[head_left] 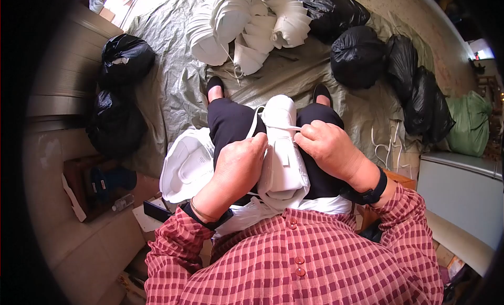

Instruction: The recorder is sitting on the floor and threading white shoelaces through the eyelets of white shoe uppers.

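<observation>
While the fingers of the right hand (331, 147) are pinched closed on a white lace (289, 127), the fingers of the left hand (239, 160) are curled closed on its looped side, their exact grip point hidden. Directly between the two sets of fingers, a white shoe-shaped piece (283, 174) rests between the thighs, its rounded end pointing away from the body. Left of the left fingers lies a second white shoe-shaped piece (176, 171), open side up. Well beyond the fingers, a bundle of white curved pieces (239, 21) is placed on a grey-green tarpaulin (168, 69). Black bags (357, 55) stand forward and right of the right fingers; further black bags (118, 121) stand forward and left of the left fingers. Farther right of the right fingers are a green sack (469, 124) and a pale grey cabinet (457, 192).
</observation>
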`<state>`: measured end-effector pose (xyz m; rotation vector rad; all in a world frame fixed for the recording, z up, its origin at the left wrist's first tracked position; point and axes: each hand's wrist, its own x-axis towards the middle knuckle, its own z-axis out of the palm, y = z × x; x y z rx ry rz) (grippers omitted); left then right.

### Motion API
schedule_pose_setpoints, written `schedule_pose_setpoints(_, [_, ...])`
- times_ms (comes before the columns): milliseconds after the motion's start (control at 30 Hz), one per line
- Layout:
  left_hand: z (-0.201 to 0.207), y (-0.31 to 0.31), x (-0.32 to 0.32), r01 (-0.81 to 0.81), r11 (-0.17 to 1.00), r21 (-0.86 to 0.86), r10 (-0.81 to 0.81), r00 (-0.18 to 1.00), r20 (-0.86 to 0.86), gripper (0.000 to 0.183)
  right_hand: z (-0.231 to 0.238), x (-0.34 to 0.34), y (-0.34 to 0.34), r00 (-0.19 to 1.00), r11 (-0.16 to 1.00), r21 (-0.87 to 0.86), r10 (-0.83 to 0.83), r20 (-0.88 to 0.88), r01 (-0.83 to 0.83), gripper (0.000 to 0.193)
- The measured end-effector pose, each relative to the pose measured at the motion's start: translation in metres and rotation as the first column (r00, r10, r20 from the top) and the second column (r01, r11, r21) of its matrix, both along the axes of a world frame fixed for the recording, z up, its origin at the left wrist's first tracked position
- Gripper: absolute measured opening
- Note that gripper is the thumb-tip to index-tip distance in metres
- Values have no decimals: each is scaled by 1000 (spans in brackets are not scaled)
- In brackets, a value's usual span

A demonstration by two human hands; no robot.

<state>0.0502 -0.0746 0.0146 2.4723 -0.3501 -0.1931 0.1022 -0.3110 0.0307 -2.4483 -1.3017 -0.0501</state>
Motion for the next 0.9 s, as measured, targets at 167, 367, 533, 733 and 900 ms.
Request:
schedule_pose_setpoints(167, [-2, 2, 7, -14, 996, -90, 10, 999, -52, 7, 1, 7, -1, 999, 999, -3, 35, -2, -35, 18])
schedule_pose_setpoints(367, [4, -4, 17, 161, 984, 80, -158, 987, -35, 10, -4, 7, -3, 999, 999, 5, 42, 19, -43, 18])
schedule_pose_setpoints(533, [12, -8, 18, 216, 964, 157, -196, 971, -135, 12, 2, -5, 3, 997, 997, 26, -67, -44, 68, 18])
schedule_pose_setpoints(733, [14, -19, 4, 39, 983, -177, 35, 918, 394, 13, 15, -61, 22, 888, 901, -62, -434, -150, 430, 53])
schedule_pose_setpoints(900, [3, -44, 3, -72, 941, -330, 116, 987, 115, 13, 3, -61, 38, 841, 845, -55, -535, -82, 532, 40])
